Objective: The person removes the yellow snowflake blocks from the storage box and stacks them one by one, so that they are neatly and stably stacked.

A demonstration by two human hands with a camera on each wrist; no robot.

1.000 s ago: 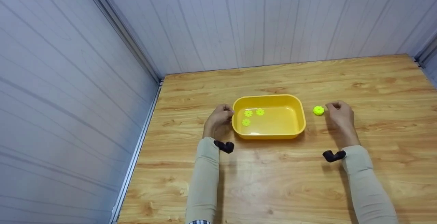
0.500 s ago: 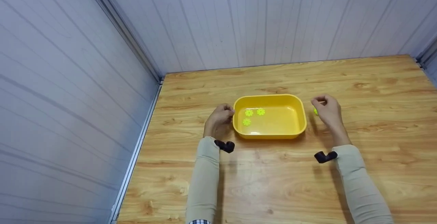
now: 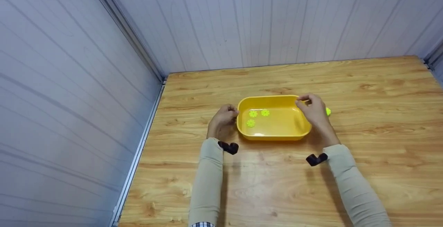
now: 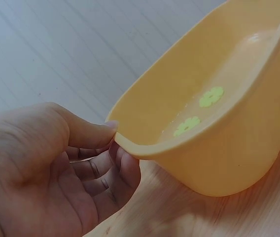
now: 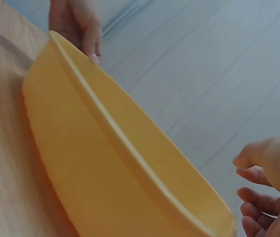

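Note:
A yellow plastic tub (image 3: pixel 277 138) sits on the wooden table, with three flat lime-yellow flower-shaped pieces (image 3: pixel 265 112) on its floor toward the left end. Thumb and fingers of my left hand (image 3: pixel 222 117) pinch the rim at that end, as the left wrist view also shows. Over the tub's right end is my right hand (image 3: pixel 314 111), its fingers loosely bent and nothing visible between them in the right wrist view. Another lime-yellow flower-shaped piece (image 3: pixel 328 111) lies on the table just right of the tub, partly hidden behind the right hand.
The wooden table (image 3: pixel 263 189) runs up to a pale panelled wall (image 3: pixel 249 23) at the back. A second panelled wall (image 3: pixel 69 92) rises along its left side. Both sleeved forearms carry a black wrist mount (image 3: pixel 316 159).
My right hand has moved left, from beside the flower-shaped piece on the table, past it, to the tub's right end. The left hand keeps its grip on the rim.

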